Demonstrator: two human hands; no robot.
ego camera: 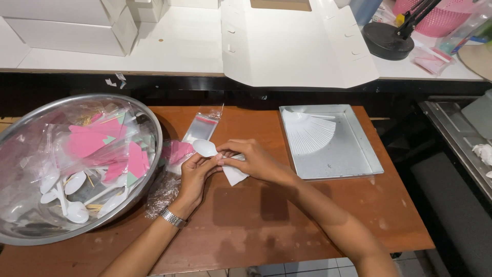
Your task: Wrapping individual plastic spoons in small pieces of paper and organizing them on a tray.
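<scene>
We grip the white plastic spoon [205,147] with both hands: left hand [195,172] at its 6 o'clock, right hand [251,159] at 3, bowl pointing toward 10, mid-worktop [256,220].

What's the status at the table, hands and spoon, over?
Left hand and right hand both gripping white plastic spoon with white napkin. Clear sleeve just behind. Steel bowl to the left, apart.

On the counter [287,220], the hands meet at centre, left hand [195,174] and right hand [253,160] on a plastic spoon [205,147] and napkin [234,175]. A bowl [148,128] of packets lies at nine o'clock, a tray [353,164] of spoons at three, a flat carton [292,46] at twelve.
</scene>
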